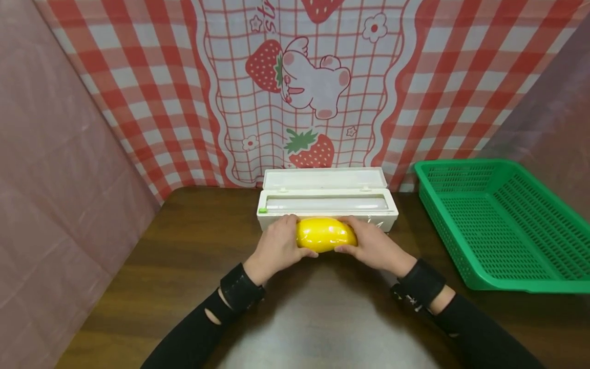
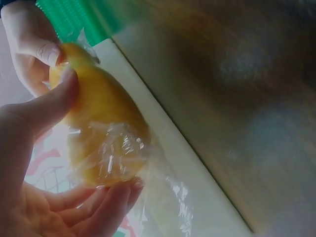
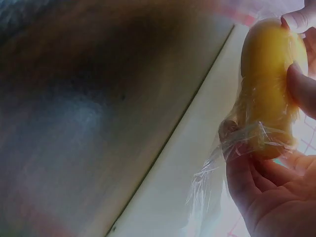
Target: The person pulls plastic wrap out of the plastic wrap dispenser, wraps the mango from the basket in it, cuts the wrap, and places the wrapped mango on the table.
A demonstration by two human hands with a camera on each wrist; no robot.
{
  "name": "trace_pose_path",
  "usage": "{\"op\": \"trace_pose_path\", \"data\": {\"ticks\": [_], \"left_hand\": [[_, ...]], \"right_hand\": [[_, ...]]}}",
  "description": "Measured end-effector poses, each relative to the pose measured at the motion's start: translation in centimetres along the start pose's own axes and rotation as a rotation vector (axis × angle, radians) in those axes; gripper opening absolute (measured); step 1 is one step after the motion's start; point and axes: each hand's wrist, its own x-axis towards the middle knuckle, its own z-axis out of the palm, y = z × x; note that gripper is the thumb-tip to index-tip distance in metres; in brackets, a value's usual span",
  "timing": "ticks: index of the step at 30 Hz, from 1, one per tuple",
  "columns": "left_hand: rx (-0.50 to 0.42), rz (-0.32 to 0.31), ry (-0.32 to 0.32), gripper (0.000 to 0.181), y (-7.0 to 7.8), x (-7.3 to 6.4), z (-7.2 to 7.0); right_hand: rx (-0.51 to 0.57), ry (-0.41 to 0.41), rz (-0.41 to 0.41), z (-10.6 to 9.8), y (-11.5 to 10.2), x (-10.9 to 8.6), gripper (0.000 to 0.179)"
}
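Observation:
A glossy yellow fruit, mango-like in shape point(image 1: 324, 234), is held level in front of a white cling film dispenser point(image 1: 268, 221). My left hand point(image 1: 278, 243) grips its left end, thumb on the near side. At the other end, my right hand point(image 1: 375, 246) grips it the same way. Clear cling film point(image 2: 116, 148) lies wrinkled over the fruit's surface. In the right wrist view, loose film point(image 3: 200, 190) trails down from beside the right fingers. The dispenser's lid point(image 1: 324, 179) stands raised at the back. A small green slider point(image 1: 262, 210) sits at its left end.
A green plastic basket point(image 1: 454, 246) stands on the right of the brown wooden table point(image 1: 203, 246). Behind the dispenser hangs a red-and-white checked cloth point(image 1: 161, 102) with strawberry prints. A pink cloth point(image 1: 60, 179) hangs at the left.

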Motion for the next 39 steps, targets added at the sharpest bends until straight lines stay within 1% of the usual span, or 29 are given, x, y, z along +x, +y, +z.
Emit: {"op": "trace_pose_path", "data": {"ticks": [6,12,16,19,23,32,36,39], "left_hand": [[0.007,0.015,-0.022,0.078,-0.4,0.4,0.0],[-0.041,0.030,-0.040,0.077,-0.9,0.5,0.2],[-0.084,0.021,-0.035,0.077,-1.3,0.3,0.4],[-0.092,-0.001,-0.036,0.077,-1.4,0.2,0.5],[-0.079,-0.038,-0.056,0.079,-1.2,0.3,0.3],[-0.123,-0.148,-0.117,0.064,-0.8,0.3,-0.4],[-0.143,-0.184,-0.160,0.064,-0.8,0.5,-0.7],[-0.153,-0.207,-0.199,0.064,-0.9,0.7,-0.8]], "right_hand": [[-0.002,-0.024,0.025,-0.1,0.1,0.2,0.063],[-0.004,-0.026,0.030,0.2,0.4,0.3,0.064],[0.031,0.002,0.065,0.6,0.5,0.1,0.065],[0.062,0.019,0.099,0.7,0.5,0.0,0.062],[0.093,0.007,0.135,0.6,0.6,0.0,0.058],[0.151,-0.045,0.203,-0.1,0.5,0.3,0.056],[0.160,-0.062,0.226,-0.2,0.5,0.4,0.058],[0.212,-0.078,0.256,-0.2,0.4,0.6,0.058]]}}
